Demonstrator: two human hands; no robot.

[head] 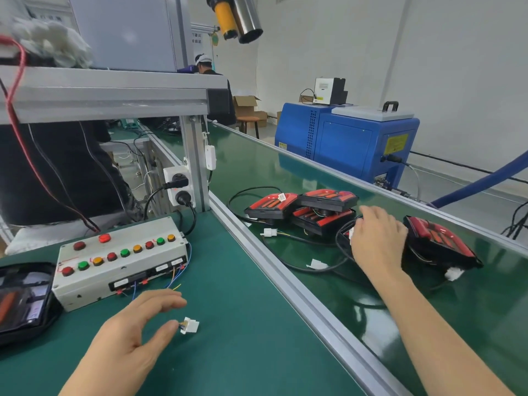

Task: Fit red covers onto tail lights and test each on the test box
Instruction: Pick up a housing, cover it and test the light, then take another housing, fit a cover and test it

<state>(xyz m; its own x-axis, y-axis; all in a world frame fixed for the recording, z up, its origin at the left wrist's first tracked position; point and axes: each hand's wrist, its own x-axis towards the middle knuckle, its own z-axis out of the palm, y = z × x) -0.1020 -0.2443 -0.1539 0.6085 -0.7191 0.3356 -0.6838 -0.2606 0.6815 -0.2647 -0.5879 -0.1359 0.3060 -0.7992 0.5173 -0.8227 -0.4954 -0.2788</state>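
Nearest in, the left hand (134, 335) hovers low over the green surface (243, 352), fingers (168, 300) loosely spread and holding nothing, thumb tip just touching a small white connector (190, 325) that lies on the mat. Just beyond it sits the test box (121, 260), pale grey, rows of red, green and amber buttons on top, thin coloured wires trailing from its front. A black pouch (24, 298) lies at its left. Across the aluminium rail, on the conveyor belt (314, 172), the right hand (377, 241) is reaching out, fingers curled down onto a tail light with black cable looped round it; whether they actually grip it, I cannot tell. Another tail light (441, 244) with red cover lies just right of that hand. Beyond, three more red-covered lights (303, 207) are heaped together, touching. Far back stands a blue machine (348, 138).
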